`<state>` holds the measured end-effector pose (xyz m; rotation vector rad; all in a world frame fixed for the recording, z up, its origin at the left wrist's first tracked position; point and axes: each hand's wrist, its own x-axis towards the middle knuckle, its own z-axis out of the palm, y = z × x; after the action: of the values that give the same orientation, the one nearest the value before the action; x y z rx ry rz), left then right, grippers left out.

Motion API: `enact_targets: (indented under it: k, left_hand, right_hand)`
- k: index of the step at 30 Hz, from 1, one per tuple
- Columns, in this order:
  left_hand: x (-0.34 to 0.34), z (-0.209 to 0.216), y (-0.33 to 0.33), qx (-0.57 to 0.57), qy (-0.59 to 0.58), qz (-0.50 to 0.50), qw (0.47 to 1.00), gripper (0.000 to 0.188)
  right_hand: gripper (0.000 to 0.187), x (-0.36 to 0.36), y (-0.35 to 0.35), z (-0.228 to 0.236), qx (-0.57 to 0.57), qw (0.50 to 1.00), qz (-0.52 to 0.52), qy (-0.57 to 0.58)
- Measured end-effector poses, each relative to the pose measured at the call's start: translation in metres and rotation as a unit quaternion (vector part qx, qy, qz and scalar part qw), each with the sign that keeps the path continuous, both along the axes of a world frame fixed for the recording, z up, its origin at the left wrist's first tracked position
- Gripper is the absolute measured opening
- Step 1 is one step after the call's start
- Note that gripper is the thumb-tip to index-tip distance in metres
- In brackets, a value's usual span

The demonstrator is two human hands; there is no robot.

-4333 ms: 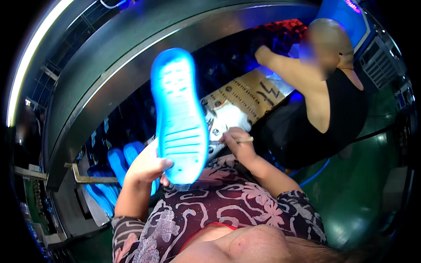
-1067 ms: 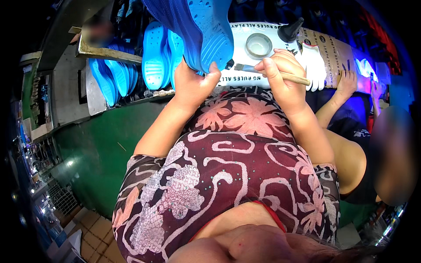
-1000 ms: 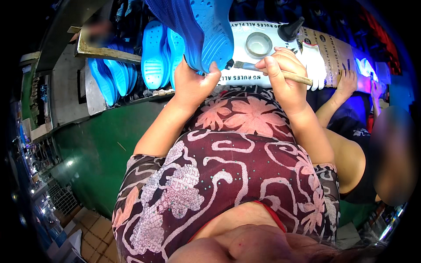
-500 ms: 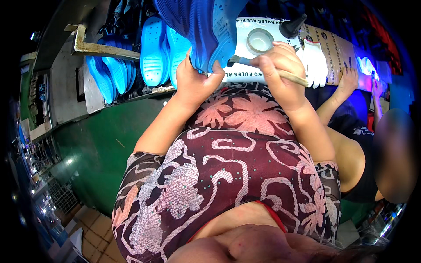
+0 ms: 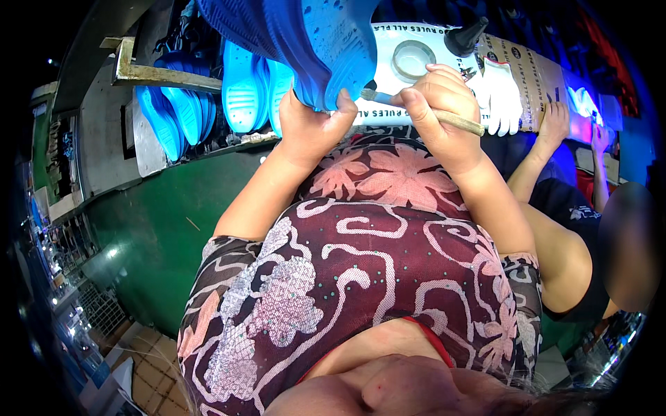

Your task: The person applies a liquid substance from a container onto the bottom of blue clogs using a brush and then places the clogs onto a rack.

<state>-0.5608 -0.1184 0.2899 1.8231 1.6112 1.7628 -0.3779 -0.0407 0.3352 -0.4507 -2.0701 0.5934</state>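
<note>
My left hand (image 5: pixel 312 128) grips the lower end of a blue clog (image 5: pixel 347 52), fingers behind it and thumb at its edge. Part of the clog runs out of the picture at the top. In my right hand (image 5: pixel 445 114) is a brush (image 5: pixel 383 98) with a pale wooden handle. Its bristles are at the clog's edge, close to my left thumb; whether they touch I cannot tell. Behind my right hand, a small round glass dish (image 5: pixel 413 76) with pale contents sits on the white printed covering (image 5: pixel 388 38).
Light-blue clogs (image 5: pixel 244 90) and more blue ones stand at the left, by a metal bracket (image 5: pixel 170 80). A black cone-topped bottle (image 5: pixel 466 38) and a white glove (image 5: pixel 503 97) lie beyond my right hand. At the right works a co-worker, whose hand (image 5: pixel 555 123) rests on brown printed paper.
The clog has shifted left and turned, so more of its broad face shows. My right hand and the brush have moved only slightly left. The co-worker's hand has moved slightly.
</note>
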Motion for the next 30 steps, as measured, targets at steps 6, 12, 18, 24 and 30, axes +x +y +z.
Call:
enact_targets:
  k: [6, 12, 18, 24, 30]
  left_hand:
    - [0.001, 0.000, -0.002, -0.005, -0.019, -0.003, 1.000, 0.032]
    - [0.006, 0.004, -0.002, -0.088, -0.094, -0.002, 0.992, 0.035]
    - [0.003, 0.001, 0.004, -0.055, -0.066, 0.020, 0.996, 0.040]
    - [0.008, 0.006, 0.003, -0.067, -0.079, 0.032, 0.994, 0.039]
    - [0.009, 0.009, 0.001, -0.107, -0.040, 0.034, 0.993, 0.040]
  right_hand:
    - [0.022, 0.011, -0.002, 0.004, -0.039, 0.999, 0.000, -0.025]
    - [0.022, 0.004, 0.004, 0.003, -0.016, 1.000, -0.003, 0.010]
    - [0.022, 0.005, 0.004, 0.000, 0.021, 0.999, -0.020, -0.026]
    - [0.023, 0.010, 0.008, 0.004, -0.013, 0.999, -0.034, -0.006]
    - [0.025, 0.007, 0.008, -0.002, 0.014, 0.999, -0.030, -0.021]
